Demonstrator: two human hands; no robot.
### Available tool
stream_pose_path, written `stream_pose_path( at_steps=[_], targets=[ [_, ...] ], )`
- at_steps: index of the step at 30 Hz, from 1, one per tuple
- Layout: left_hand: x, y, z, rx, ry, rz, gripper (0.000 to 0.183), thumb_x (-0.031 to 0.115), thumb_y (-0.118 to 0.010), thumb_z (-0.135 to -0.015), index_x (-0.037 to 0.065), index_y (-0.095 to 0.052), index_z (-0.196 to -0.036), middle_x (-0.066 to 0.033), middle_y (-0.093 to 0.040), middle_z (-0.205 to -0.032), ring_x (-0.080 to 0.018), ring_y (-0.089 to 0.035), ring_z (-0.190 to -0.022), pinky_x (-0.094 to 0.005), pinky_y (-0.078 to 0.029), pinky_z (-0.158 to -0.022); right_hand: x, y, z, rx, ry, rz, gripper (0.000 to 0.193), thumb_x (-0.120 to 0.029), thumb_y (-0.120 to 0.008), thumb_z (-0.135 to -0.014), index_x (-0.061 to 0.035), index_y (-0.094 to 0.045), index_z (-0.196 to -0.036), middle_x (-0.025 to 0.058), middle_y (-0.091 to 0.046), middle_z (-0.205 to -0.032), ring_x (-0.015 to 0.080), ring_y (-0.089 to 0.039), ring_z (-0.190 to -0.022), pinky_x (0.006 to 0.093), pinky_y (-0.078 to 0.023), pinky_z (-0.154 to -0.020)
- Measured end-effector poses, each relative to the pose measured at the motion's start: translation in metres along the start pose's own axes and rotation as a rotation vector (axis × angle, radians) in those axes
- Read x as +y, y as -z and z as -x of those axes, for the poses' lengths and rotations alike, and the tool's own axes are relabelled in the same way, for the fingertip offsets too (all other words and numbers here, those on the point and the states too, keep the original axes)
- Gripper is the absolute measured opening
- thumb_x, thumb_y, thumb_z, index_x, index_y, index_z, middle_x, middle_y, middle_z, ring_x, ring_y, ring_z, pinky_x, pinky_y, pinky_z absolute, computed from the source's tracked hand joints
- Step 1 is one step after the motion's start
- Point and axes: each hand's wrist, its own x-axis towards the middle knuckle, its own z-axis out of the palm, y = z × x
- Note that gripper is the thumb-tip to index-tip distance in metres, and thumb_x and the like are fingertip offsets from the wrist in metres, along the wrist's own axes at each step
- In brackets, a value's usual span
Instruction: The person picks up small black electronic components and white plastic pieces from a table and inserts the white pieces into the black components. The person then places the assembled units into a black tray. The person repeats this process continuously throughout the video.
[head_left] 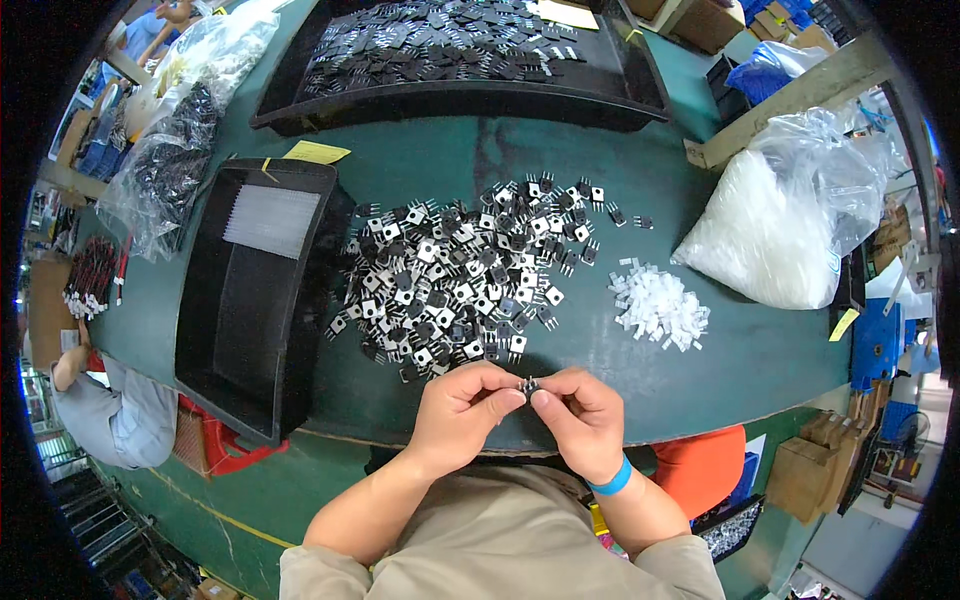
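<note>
Between the fingertips of both hands is a small three-legged transistor point(529, 384), held just above the table's near edge. My left hand point(460, 412) pinches it from one side, thumb and forefinger together. From the other side my right hand point(582, 412), with a blue band at its wrist, closes thumb and forefinger on it. The fingers cover most of its body. Just beyond the hands spreads a loose pile of transistors point(455, 275), black faces and metal backs mixed. A heap of small white plastic pieces point(660, 305) lies to its right.
A black bin point(235, 350) holding a ribbed white stack point(270, 218) stands left of the pile. A big black tray point(590, 108) of dark components spans the back. A bag of white pieces point(775, 225) sits at right. Black-and-red wires point(92, 275) lie far left; another person point(125, 415) sits nearby.
</note>
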Motion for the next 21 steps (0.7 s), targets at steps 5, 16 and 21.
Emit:
stream_pose_path(
  at_steps=[5,16,21],
  targets=[
    [-0.004,0.004,-0.003,-0.035,-0.139,-0.035,0.006,0.003,-0.074,-0.089,0.000,-0.073,-0.095,-0.0076,-0.069,-0.092,-0.0103,-0.060,-0.072,-0.0237,-0.048,-0.061,0.000,0.002,-0.001,-0.024,0.058,0.060,0.008,0.000,-0.072,-0.089,0.0008,-0.073,-0.097,0.0073,-0.069,-0.084,0.0127,-0.060,-0.073,0.0273,-0.046,-0.065],
    [-0.008,0.000,0.000,0.024,-0.361,-0.171,0.012,0.000,-0.077,-0.085,0.000,-0.073,-0.097,-0.0081,-0.070,-0.089,-0.0135,-0.064,-0.077,-0.0256,-0.051,-0.067,-0.001,-0.003,0.001,-0.035,0.084,0.091,0.007,0.000,-0.070,-0.090,0.0006,-0.072,-0.096,0.0092,-0.070,-0.086,0.0161,-0.063,-0.075,0.0286,-0.048,-0.068],
    [-0.006,0.003,0.001,0.112,-0.282,-0.163,0.011,0.001,-0.076,-0.086,-0.002,-0.072,-0.096,-0.0062,-0.068,-0.089,-0.0082,-0.060,-0.073,-0.0222,-0.048,-0.063,-0.018,0.008,-0.027,-0.074,0.264,0.483,0.010,-0.001,-0.071,-0.086,-0.0001,-0.070,-0.097,0.0149,-0.068,-0.088,0.0292,-0.066,-0.078,0.0359,-0.052,-0.069]
  ],
)
